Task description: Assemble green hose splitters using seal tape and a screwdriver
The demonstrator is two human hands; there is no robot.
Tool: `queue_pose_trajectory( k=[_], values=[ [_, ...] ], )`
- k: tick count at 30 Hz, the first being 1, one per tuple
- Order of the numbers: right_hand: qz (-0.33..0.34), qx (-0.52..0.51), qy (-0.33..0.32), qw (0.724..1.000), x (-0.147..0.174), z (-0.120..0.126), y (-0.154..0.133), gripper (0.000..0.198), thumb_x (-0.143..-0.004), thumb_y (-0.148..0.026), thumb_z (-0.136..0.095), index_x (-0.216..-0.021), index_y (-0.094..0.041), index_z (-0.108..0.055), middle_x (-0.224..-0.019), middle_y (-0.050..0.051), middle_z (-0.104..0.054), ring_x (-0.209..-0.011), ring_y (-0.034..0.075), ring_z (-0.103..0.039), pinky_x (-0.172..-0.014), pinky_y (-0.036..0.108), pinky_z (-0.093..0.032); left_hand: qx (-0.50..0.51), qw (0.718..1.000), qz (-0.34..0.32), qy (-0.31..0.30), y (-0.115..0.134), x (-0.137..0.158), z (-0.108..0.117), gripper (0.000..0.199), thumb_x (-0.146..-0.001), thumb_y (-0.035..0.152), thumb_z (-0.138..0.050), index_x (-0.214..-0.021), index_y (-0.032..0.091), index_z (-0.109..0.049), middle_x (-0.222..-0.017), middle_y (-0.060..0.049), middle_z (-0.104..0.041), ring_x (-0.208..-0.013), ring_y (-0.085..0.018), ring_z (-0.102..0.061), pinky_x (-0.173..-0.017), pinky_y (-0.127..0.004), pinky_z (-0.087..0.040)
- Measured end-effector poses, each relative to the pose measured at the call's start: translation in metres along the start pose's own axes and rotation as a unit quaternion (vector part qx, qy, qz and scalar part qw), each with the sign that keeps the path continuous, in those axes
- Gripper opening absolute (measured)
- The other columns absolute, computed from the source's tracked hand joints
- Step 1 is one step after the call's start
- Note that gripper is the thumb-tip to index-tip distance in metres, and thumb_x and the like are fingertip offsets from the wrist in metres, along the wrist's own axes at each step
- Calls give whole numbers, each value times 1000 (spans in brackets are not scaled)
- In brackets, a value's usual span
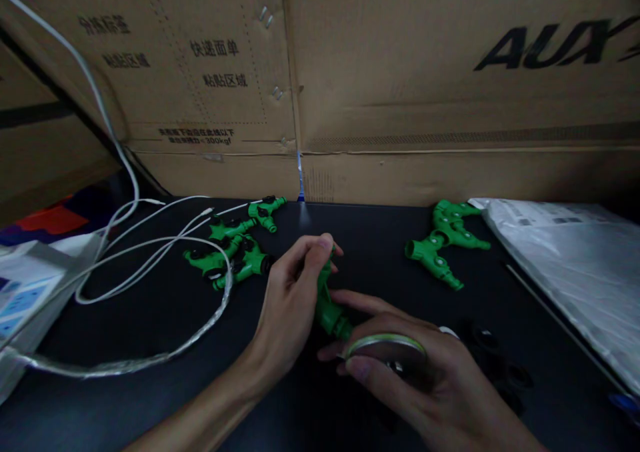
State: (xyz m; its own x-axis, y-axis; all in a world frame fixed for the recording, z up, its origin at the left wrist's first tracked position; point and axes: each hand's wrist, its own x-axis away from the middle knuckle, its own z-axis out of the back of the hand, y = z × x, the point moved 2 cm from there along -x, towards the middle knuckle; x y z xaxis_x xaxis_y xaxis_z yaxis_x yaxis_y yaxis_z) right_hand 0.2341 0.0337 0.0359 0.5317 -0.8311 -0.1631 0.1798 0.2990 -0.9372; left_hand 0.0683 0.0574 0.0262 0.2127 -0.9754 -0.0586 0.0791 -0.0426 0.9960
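Observation:
My left hand [293,299] grips a green plastic hose fitting [327,309] above the black table [150,319], fingers wrapped around its upper end. My right hand [415,379] holds a round roll of tape with a pale green rim [385,347] against the lower end of that fitting. Both hands meet near the front centre of the table.
Several green fittings [233,249] lie at the centre left, tangled with white cables [135,259]. Two more green fittings [445,242] lie at the right. A plastic bag [570,259] sits far right, small black rings [500,355] beside my right hand. Cardboard boxes [400,85] wall the back.

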Motion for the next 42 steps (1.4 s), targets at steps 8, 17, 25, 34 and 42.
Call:
queue_pose_trajectory(
  k=[8, 17, 25, 34, 42],
  values=[
    [-57, -20, 51, 997, -2, -2, 12, 24, -97, -36, -67, -112, -22, -79, -98, 6, -81, -82, 18, -80, -79, 24, -65, 35, 999, 18, 28, -2, -2, -2, 38, -100, 53, -56, -82, 21, -65, -78, 2, -57, -79, -16, -56, -70, -25, -43],
    [-104, -76, 100, 987, -13, 31, 14, 34, -90, -47, -74, -72, -18, -75, -76, 5, -76, -76, 16, -73, -72, 23, -59, 105, 984, 135, -42, -11, -13, 6, 39, -92, 57, -66, -91, 19, -71, -80, 0, -61, -76, -15, -56, -64, -23, -43],
    [-167, -202, 109, 959, -13, 48, 29, 34, -79, -43, -86, -93, -14, -80, -82, 8, -76, -70, 14, -67, -67, 24, -57, 128, 973, 159, -111, -11, -18, 9, 47, -85, 63, -71, -87, 16, -69, -78, 0, -59, -65, -12, -52, -52, -22, -37],
    [-191, -297, 59, 934, -14, 49, 31, 22, -83, -34, -85, -93, -15, -81, -78, 3, -72, -70, 9, -67, -68, 16, -55, 136, 962, 188, -146, -18, -22, 9, 48, -82, 62, -76, -80, 14, -68, -65, 4, -49, -56, -8, -40, -49, -20, -28],
    [-196, -340, 56, 918, -16, 51, 28, 18, -79, -28, -88, -85, -14, -78, -83, 3, -75, -64, 9, -66, -61, 17, -56, 115, 970, 149, -156, -26, -26, 9, 33, -87, 47, -76, -84, 14, -71, -70, 2, -58, -59, -8, -49, -54, -20, -36]
  ],
)
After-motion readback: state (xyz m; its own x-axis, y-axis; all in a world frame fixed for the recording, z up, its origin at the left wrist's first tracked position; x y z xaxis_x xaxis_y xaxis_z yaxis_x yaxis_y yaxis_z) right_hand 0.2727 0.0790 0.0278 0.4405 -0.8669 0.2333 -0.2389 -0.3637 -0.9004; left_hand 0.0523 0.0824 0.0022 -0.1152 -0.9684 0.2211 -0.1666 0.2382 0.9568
